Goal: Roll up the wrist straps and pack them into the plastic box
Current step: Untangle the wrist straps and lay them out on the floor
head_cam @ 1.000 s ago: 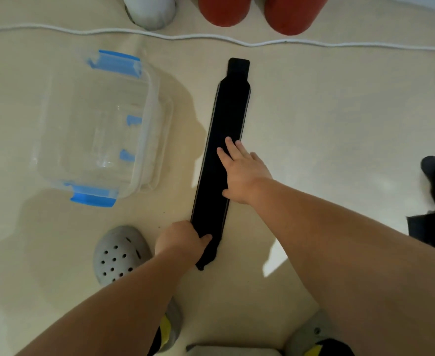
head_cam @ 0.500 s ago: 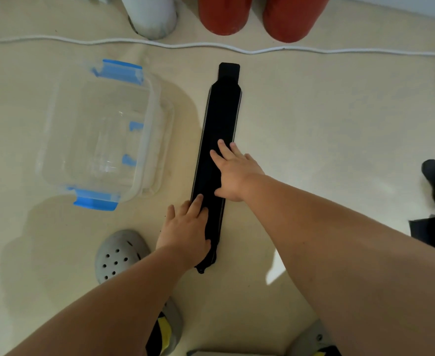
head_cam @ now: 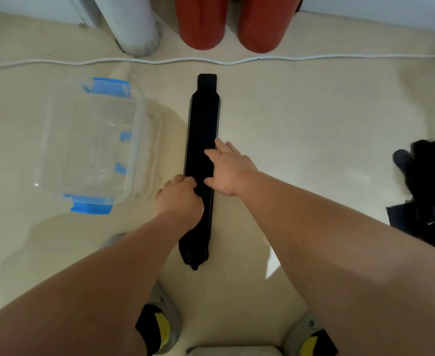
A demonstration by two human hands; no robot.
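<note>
Locate on the pale beige floor [head_cam: 314,150] the clear square plastic box with blue clips [head_cam: 88,145]: open, nothing packed. Treat the dark heap [head_cam: 429,191] at far right as unidentified. Find the long black fabric wrist strap [head_cam: 203,119] just right of the box, flat at full length, not yet rolled. Check right hand [head_cam: 228,170]: fingers straight, pressing mid-strap. Check left hand [head_cam: 179,199]: fingers curled on the strap's left edge. Judge progress as early: rolling and packing remain.

Floor [head_cam: 314,124] w/ strap [head_cam: 203,119], box [head_cam: 140,119], cable [head_cam: 314,57]
</note>
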